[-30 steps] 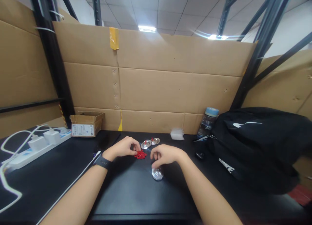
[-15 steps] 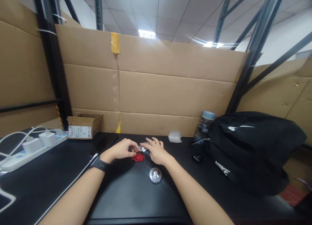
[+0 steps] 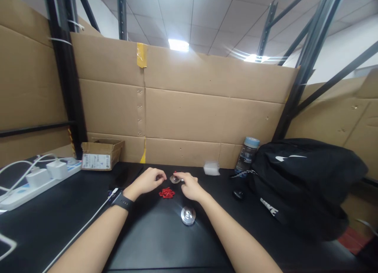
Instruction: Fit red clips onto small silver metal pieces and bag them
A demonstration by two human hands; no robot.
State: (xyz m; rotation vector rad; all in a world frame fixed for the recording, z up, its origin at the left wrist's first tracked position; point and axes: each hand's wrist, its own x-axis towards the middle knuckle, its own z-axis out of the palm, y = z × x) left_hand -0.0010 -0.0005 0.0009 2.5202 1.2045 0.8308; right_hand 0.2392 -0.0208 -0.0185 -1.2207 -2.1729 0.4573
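A small heap of red pieces lies on the black tabletop between my hands. Just left of and above it, my left hand is curled, thumb and forefinger close together; anything between them is too small to make out. My right hand reaches leftward with its fingers stretched over a shiny round metal piece, partly covering what lies there. At its fingertips shows a bit of red. Nearer me, a round silver metal disc rests flat, touched by neither hand.
At left are a white power strip with plugs and cables, and a small open cardboard box. To the right stand a blue-capped bottle and a black bag. A white packet lies by the cardboard wall.
My left hand has lifted back from the red heap, which now shows more fully. The right hand's fingers have drawn together, and a bit of red appears at their tips.
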